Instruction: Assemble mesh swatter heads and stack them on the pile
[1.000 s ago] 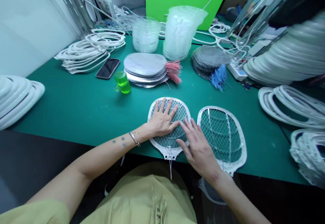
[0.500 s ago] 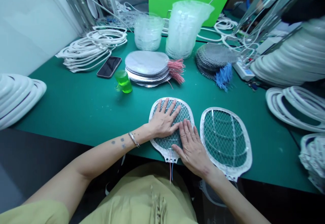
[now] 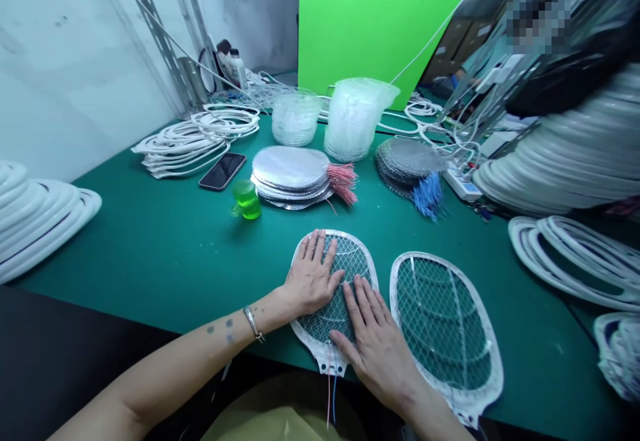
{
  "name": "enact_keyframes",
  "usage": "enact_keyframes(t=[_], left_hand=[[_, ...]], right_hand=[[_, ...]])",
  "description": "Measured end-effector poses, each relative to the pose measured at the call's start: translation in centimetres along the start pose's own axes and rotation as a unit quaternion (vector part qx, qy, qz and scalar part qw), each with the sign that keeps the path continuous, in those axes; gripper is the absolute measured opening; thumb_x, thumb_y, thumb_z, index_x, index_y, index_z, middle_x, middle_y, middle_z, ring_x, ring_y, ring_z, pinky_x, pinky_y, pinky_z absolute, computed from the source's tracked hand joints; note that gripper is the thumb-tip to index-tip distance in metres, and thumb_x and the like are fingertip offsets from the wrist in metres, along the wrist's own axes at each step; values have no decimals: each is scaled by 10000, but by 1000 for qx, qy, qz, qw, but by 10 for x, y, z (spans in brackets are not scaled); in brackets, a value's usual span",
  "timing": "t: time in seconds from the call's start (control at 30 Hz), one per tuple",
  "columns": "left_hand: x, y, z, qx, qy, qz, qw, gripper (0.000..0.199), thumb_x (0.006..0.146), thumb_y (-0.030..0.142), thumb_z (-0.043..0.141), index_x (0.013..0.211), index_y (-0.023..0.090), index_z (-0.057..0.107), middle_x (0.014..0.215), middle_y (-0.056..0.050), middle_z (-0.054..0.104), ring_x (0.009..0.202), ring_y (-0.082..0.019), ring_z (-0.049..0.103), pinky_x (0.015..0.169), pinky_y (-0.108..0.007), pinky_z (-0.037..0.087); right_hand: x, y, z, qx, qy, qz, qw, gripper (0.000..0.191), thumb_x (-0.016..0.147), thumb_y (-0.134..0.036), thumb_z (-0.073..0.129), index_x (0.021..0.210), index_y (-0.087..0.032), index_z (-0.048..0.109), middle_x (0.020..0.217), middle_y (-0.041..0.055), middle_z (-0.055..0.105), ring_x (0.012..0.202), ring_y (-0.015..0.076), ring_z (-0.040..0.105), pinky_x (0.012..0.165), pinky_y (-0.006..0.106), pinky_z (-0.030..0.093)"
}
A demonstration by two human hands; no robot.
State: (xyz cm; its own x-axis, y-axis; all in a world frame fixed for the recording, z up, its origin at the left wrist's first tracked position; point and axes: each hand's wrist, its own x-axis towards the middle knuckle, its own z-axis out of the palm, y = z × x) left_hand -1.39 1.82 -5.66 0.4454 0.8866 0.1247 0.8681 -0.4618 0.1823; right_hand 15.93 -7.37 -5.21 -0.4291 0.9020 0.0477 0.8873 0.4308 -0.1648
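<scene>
A white oval frame with mesh [image 3: 327, 321] lies flat near the table's front edge, a red and a blue wire hanging from its narrow end. My left hand [image 3: 313, 278] rests on its left part, fingers spread. Flat on its right side lies my right hand [image 3: 375, 334], thumb apart and fingers slightly spread, reaching over the rim. Neither hand is wrapped round anything. To the right is a second white frame with mesh [image 3: 445, 321], touched by neither hand's fingers.
Beyond are a phone [image 3: 223, 171], a green jar [image 3: 247, 201], mesh sheets with red wires [image 3: 290, 171] and with blue wires [image 3: 407, 161], and clear stacked pieces [image 3: 353, 121]. White frames [image 3: 45, 221] stand left, more [image 3: 555, 154] right. A person is partly visible at the back right.
The view has tilted up. My left hand has shifted slightly left on the mesh, its fingers nearer together. My right hand has moved a little away from it, and the two no longer touch.
</scene>
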Motion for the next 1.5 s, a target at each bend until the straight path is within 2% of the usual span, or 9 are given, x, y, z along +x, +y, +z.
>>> enact_keyframes(t=[0.23, 0.37, 0.53, 0.6, 0.7, 0.83, 0.97, 1.13, 1.5], left_hand=[[-1, -3, -2, 2, -9, 13, 1000, 631, 985, 452, 292, 1507, 100, 251, 1590, -187, 108, 1467, -339, 51, 1184, -491, 112], [4, -4, -2, -1, -36, 16, 999, 625, 944, 312, 353, 1510, 81, 223, 1594, -172, 83, 1467, -340, 20, 1184, -505, 100], [-7, -10, -29, -99, -3, 3, 995, 563, 932, 189, 302, 1463, 3, 271, 1564, -195, 228, 1469, -271, 136, 1197, -460, 168], [-32, -12, -47, -161, 48, 65, 984, 494, 953, 211, 314, 1423, 70, 372, 1521, -142, 357, 1459, -226, 202, 1201, -432, 206], [-81, -8, -61, -195, 16, 290, 937, 394, 955, 333, 451, 1318, 207, 533, 1429, -61, 506, 1414, -213, 327, 1196, -418, 262], [-123, 4, -42, -140, 44, 397, 906, 273, 980, 189, 440, 1131, 190, 668, 1252, -51, 658, 1278, -196, 522, 1156, -378, 360], [-130, 11, -24, -174, 109, 396, 895, 212, 947, 124, 500, 1036, 93, 689, 1076, -122, 729, 1133, -217, 636, 1071, -345, 468], [-132, 13, -26, -199, 143, 380, 892, 201, 942, 133, 520, 1066, 78, 669, 1056, -143, 731, 1124, -224, 643, 1040, -347, 492], [-140, 25, -18, -229, 183, 311, 904, 169, 922, 126, 550, 1033, 87, 671, 1004, -100, 752, 1052, -195, 680, 1005, -319, 513]], right_hand=[[22, 0, -23, 16, 10, -37, 999, 957, 872, -682, 410, 1535, -104, 31, 1594, 150, 76, 1464, 304, 49, 1173, 498, 196], [39, 5, -14, 24, -55, -95, 994, 992, 873, -704, 369, 1507, -118, -118, 1592, 140, -4, 1463, 274, -29, 1184, 484, 125], [40, 9, -3, 15, -78, -84, 993, 935, 867, -725, 334, 1527, -152, 4, 1588, 120, -26, 1459, 271, -56, 1187, 469, 69], [40, 9, -4, 14, -84, -89, 992, 884, 871, -719, 338, 1532, -197, 68, 1588, 94, -30, 1457, 278, -61, 1184, 479, 67], [40, 8, -7, 16, -89, -99, 991, 821, 887, -686, 365, 1531, -257, 91, 1589, 55, -44, 1457, 282, -64, 1183, 483, 69], [42, 8, -11, 28, -111, -85, 990, 815, 884, -700, 348, 1532, -269, 107, 1591, 56, -51, 1456, 281, -82, 1179, 488, 53], [46, 11, -19, 63, -159, -86, 981, 857, 874, -726, 330, 1536, -256, 57, 1584, 72, -106, 1443, 304, -122, 1167, 510, 38], [53, 15, -34, 91, -258, -114, 955, 1141, 723, -846, 437, 1518, -234, -107, 1530, 102, -286, 1389, 372, -241, 1136, 572, -25], [52, 14, -34, 70, -265, -117, 955, 1200, 703, -811, 528, 1521, -205, -108, 1516, 118, -319, 1373, 374, -284, 1132, 564, -57]])
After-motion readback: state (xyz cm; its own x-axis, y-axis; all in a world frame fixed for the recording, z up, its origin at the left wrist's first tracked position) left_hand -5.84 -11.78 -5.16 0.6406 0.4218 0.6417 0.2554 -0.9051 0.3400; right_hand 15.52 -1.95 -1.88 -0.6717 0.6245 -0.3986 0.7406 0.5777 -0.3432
